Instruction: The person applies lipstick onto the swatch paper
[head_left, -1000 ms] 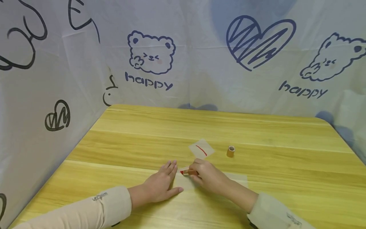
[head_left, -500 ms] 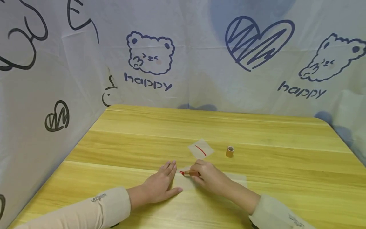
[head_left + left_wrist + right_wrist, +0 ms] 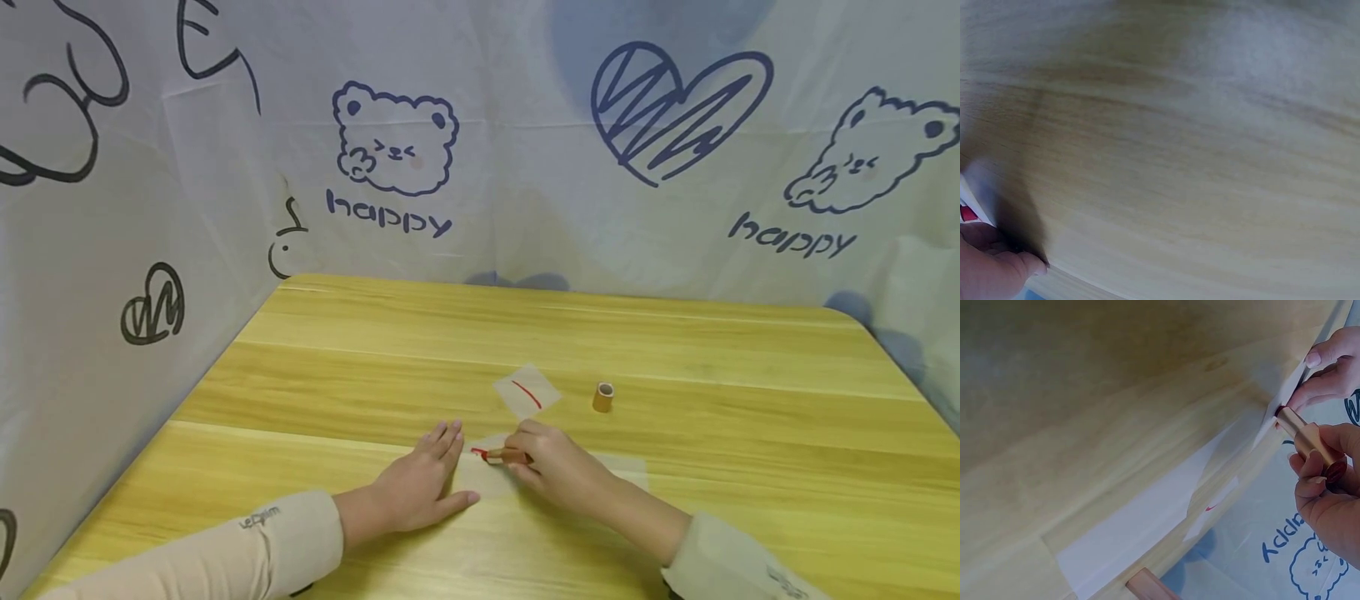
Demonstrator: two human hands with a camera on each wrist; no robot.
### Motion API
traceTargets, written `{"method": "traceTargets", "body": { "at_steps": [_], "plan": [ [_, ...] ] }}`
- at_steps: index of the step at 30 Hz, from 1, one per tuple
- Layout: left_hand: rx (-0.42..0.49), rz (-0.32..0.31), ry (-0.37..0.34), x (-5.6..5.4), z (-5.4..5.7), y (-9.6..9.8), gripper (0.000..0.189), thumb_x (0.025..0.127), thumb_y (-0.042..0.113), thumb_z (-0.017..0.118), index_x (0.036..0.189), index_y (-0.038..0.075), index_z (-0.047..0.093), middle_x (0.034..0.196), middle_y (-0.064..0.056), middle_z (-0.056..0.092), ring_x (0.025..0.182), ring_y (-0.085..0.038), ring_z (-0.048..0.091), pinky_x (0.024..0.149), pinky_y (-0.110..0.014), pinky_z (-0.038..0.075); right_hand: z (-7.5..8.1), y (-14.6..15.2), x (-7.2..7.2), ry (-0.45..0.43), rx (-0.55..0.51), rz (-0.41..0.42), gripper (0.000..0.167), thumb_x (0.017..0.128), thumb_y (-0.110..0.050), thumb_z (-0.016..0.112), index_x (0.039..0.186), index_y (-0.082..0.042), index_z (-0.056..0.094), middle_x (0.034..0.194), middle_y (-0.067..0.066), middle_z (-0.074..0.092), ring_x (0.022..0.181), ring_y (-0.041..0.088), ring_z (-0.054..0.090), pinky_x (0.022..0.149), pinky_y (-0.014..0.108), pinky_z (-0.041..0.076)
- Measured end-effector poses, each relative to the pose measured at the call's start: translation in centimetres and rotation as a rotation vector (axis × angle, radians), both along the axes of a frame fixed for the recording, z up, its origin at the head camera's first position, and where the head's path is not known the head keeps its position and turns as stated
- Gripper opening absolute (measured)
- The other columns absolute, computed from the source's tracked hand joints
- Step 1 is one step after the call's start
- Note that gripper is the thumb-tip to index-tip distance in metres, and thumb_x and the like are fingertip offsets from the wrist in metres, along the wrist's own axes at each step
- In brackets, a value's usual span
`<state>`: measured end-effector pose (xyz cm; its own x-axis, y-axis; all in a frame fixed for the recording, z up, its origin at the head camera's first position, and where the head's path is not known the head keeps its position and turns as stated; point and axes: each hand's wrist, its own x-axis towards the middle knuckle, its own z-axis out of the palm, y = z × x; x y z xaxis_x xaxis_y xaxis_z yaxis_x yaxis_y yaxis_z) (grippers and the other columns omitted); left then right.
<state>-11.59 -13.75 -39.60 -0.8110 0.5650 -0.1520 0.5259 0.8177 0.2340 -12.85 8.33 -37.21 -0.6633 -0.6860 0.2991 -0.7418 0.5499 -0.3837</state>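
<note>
My right hand (image 3: 562,467) pinches a gold-coloured lipstick (image 3: 510,456), its red tip touching a pale sheet of paper (image 3: 487,479). Beside the tip shows a short red mark (image 3: 476,451). My left hand (image 3: 420,483) lies flat at the paper's left edge, fingers straight and thumb spread. In the right wrist view, the lipstick (image 3: 1307,439) sits between thumb and fingers (image 3: 1313,464). More pale paper (image 3: 626,467) shows right of my right hand; I cannot tell whether it is the same sheet. The left wrist view catches only part of the left hand (image 3: 991,272).
Beyond my hands lies a small paper square (image 3: 528,392) with one red line. The lipstick cap (image 3: 603,397) stands upright to its right, hollow end up. The wood-grain table (image 3: 337,333) meets a printed white cloth (image 3: 510,208) at the back and left.
My right hand has slid slightly right with the lipstick, and more of the red mark shows behind its tip. The left hand has stayed in place.
</note>
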Motion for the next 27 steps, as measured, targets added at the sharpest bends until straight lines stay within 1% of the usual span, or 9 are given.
{"method": "traceTargets", "body": {
  "at_steps": [4, 12, 16, 27],
  "plan": [
    [0.003, -0.001, 0.001, 0.1, 0.0, 0.0, 0.08, 0.093, 0.053, 0.043, 0.141, -0.008, 0.027, 0.151, -0.024, 0.019, 0.14, -0.039, 0.02, 0.109, -0.046, 0.032, -0.1, 0.1, 0.0, 0.005, -0.009, 0.003, 0.009, 0.08, -0.001, 0.068, 0.089, -0.001, 0.068, 0.077, 0.003, 0.059, 0.066, 0.005, 0.051, 0.058, 0.011, 0.046],
    [0.009, 0.001, -0.001, 0.1, 0.1, 0.0, 0.079, 0.093, 0.052, 0.043, 0.141, -0.009, 0.027, 0.151, -0.024, 0.019, 0.14, -0.039, 0.02, 0.11, -0.046, 0.03, 0.0, 0.4, 0.3, -0.018, -0.007, 0.004, 0.012, 0.08, -0.001, 0.068, 0.092, 0.001, 0.067, 0.081, 0.005, 0.061, 0.067, 0.006, 0.053, 0.059, 0.01, 0.046],
    [0.006, 0.0, -0.005, 0.1, 0.2, 0.0, 0.079, 0.093, 0.052, 0.043, 0.141, -0.009, 0.027, 0.151, -0.024, 0.019, 0.14, -0.039, 0.02, 0.11, -0.046, 0.03, 0.0, 0.6, 0.4, -0.024, -0.008, 0.003, 0.014, 0.08, -0.001, 0.068, 0.093, 0.002, 0.067, 0.083, 0.006, 0.062, 0.068, 0.008, 0.055, 0.059, 0.01, 0.047],
    [0.007, 0.004, -0.002, 0.2, 0.2, 0.1, 0.08, 0.093, 0.053, 0.043, 0.141, -0.009, 0.027, 0.151, -0.023, 0.019, 0.14, -0.038, 0.02, 0.11, -0.046, 0.03, 0.0, 1.1, 0.7, -0.037, -0.007, -0.005, 0.012, 0.081, -0.001, 0.068, 0.093, 0.001, 0.067, 0.083, 0.005, 0.062, 0.07, 0.006, 0.054, 0.06, 0.012, 0.048]
  ]
}}
